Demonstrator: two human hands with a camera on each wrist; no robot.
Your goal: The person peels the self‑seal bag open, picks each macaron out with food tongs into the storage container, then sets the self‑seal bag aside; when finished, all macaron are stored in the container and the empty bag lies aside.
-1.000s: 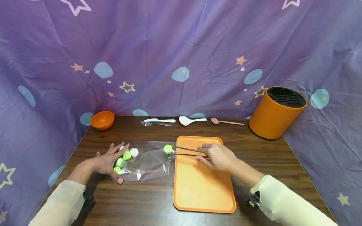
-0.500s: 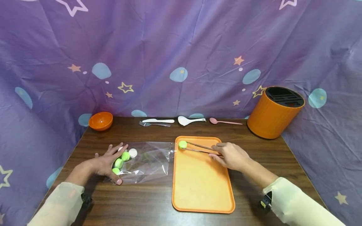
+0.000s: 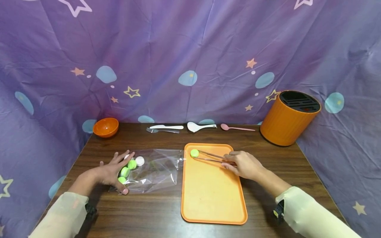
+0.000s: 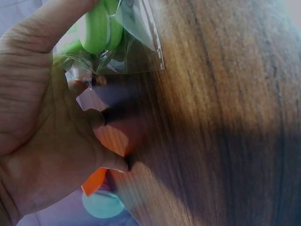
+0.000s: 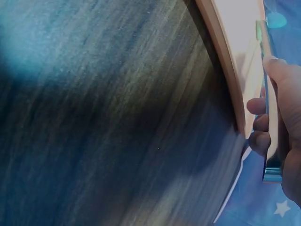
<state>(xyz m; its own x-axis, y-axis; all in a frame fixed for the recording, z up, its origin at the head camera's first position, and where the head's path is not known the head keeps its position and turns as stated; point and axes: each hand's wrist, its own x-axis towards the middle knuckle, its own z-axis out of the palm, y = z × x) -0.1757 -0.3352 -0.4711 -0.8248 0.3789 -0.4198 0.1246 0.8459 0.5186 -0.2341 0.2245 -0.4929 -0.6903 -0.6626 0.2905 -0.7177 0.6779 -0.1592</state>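
Round green cap (image 3: 194, 153) in slim metal tongs (image 3: 212, 157), right hand (image 3: 242, 164)

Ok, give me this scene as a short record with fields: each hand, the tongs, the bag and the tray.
left hand: rests flat on the clear bag's closed end
right hand: grips the tongs
tongs: tips pinch a green cap over the tray's far left corner
clear bag: lies left of the tray, green and white caps inside by the left hand
orange tray: on the wooden table

Bare orange tray (image 3: 212, 195) lies open before the tweezers (image 3: 212, 157); the plastic bag (image 3: 154, 170) crowds its left rim.
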